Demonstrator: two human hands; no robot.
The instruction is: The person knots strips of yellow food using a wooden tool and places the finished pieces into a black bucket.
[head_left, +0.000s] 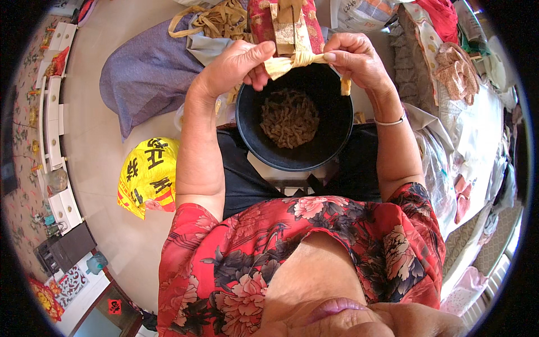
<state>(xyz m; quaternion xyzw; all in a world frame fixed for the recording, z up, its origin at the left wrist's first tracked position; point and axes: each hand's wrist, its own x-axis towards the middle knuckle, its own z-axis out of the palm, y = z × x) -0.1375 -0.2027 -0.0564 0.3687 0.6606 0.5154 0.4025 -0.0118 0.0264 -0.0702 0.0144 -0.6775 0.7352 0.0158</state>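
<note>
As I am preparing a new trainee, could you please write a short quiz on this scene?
1. What lies in the round black plastic-looking bucket?
A. Clear water
B. Elongated brown pieces
C. White eggs

2. True or false: the crinkled bright yellow plastic bag with black markings is left of the bucket in the picture.

3. Which wrist wears the thin, pale, metal-looking bangle?

Key: 1. B. 2. True. 3. The right one; the thumb and fingers of that right hand pinch a pale yellow fabric-like strip.
</note>
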